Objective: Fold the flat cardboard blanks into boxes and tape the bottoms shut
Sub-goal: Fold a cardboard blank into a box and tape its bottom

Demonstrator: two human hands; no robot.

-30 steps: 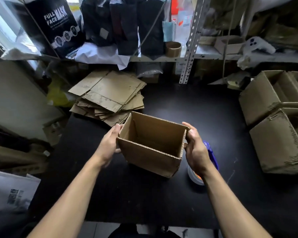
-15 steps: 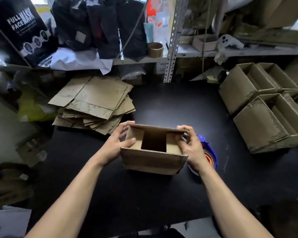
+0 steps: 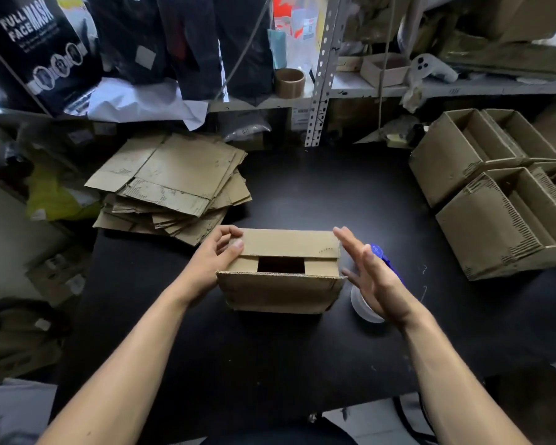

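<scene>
Views: one only, a wide-angle head camera, so no shared overlap.
Position: above the near edge of a black table (image 3: pixel 302 194).
Direction: forward and steeply down, along both forearms.
Nearness: close; a cardboard box (image 3: pixel 281 292) sits mid-frame.
Reach: up to a cluttered shelf (image 3: pixel 366 89).
Edges: bent, probably lens distortion.

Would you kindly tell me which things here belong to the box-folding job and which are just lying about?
Job:
brown cardboard box being folded
left hand on its far flap
right hand, open
blue-handled tape dispenser
stack of flat cardboard blanks
finished open boxes

Lying about:
black full-face-mask carton
brown tape roll
white game controller
</scene>
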